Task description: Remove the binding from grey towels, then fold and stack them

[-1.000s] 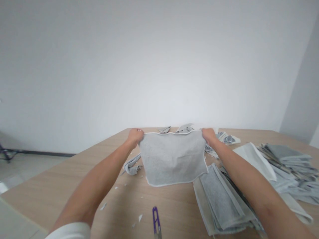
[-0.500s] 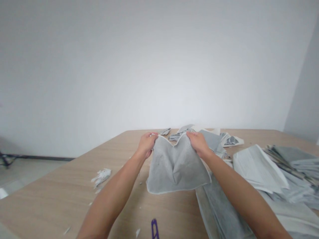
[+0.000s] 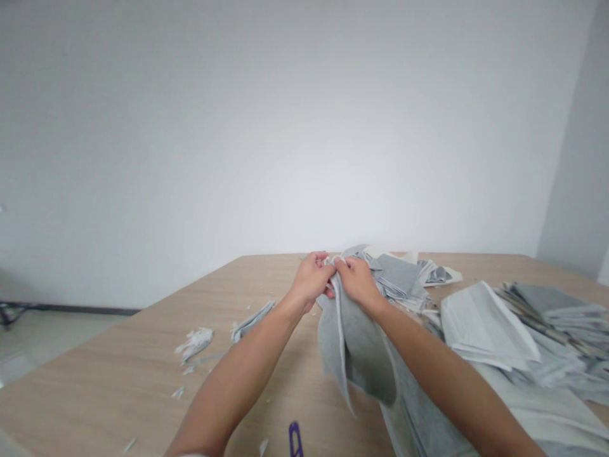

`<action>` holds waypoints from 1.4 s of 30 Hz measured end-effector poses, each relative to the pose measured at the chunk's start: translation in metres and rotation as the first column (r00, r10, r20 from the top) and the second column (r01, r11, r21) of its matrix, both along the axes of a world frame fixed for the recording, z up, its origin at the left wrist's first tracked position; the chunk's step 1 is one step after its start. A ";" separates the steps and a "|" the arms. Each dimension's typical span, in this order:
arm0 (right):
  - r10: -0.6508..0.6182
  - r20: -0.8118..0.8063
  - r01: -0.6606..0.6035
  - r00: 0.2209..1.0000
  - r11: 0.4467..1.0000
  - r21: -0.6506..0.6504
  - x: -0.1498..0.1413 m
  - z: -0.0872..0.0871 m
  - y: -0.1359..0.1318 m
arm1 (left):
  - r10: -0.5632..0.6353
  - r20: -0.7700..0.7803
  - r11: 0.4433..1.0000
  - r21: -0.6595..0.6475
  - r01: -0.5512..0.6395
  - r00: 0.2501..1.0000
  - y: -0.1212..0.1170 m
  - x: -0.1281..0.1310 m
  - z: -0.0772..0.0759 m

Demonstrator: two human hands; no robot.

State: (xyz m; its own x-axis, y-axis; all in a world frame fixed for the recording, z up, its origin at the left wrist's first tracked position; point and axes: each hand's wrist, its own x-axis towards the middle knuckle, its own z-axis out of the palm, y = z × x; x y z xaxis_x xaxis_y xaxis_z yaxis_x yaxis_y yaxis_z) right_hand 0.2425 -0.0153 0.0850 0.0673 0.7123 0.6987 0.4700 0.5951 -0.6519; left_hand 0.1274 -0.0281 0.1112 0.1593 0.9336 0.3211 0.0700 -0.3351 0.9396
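A grey cloth point(image 3: 354, 346) with a white hem hangs folded in half above the wooden table point(image 3: 118, 371). My left hand point(image 3: 311, 279) and my right hand point(image 3: 356, 279) meet at its top, each pinching a corner, and the two corners are pressed together. The cloth's lower edge droops towards the table. Both forearms reach forward from the bottom of the view.
Stacks of grey and white cloths point(image 3: 523, 330) cover the table's right side, with more pieces point(image 3: 404, 273) behind my hands. Cloth scraps point(image 3: 195, 343) and a grey strip point(image 3: 252, 320) lie at left. A purple-handled tool point(image 3: 295, 439) lies at the near edge. A white wall stands behind.
My hands have come together from wide apart, folding the spread cloth in half so it now hangs doubled.
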 end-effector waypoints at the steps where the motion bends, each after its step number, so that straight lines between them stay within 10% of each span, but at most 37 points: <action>1: 0.014 0.007 -0.014 1.000 1.000 -0.013 0.002 0.000 0.000 | -0.004 0.009 1.000 0.004 0.004 1.000 -0.003 -0.001 0.002; 17: 0.235 0.099 -0.227 0.967 0.970 -0.088 0.009 0.003 -0.018 | -0.113 0.075 0.993 0.041 0.110 0.991 -0.032 -0.002 0.012; 26: 0.558 0.007 -0.554 0.830 0.826 -0.099 0.012 0.010 -0.042 | -0.151 0.102 0.988 -0.009 0.152 0.983 -0.035 -0.006 0.023; 42: 0.468 0.101 -0.462 0.878 0.884 -0.075 0.035 0.012 -0.069 | 0.089 0.126 0.926 0.356 -0.129 0.988 -0.055 -0.003 0.031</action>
State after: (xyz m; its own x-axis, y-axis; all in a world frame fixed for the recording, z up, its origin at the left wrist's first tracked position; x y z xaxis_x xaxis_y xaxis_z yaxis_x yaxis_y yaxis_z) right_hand 0.2771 -0.0841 0.0971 -0.3567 0.6743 0.6466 0.2189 0.7332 -0.6438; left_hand 0.1240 -0.0834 0.1426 0.0100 0.7602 0.6496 0.0324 -0.6495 0.7596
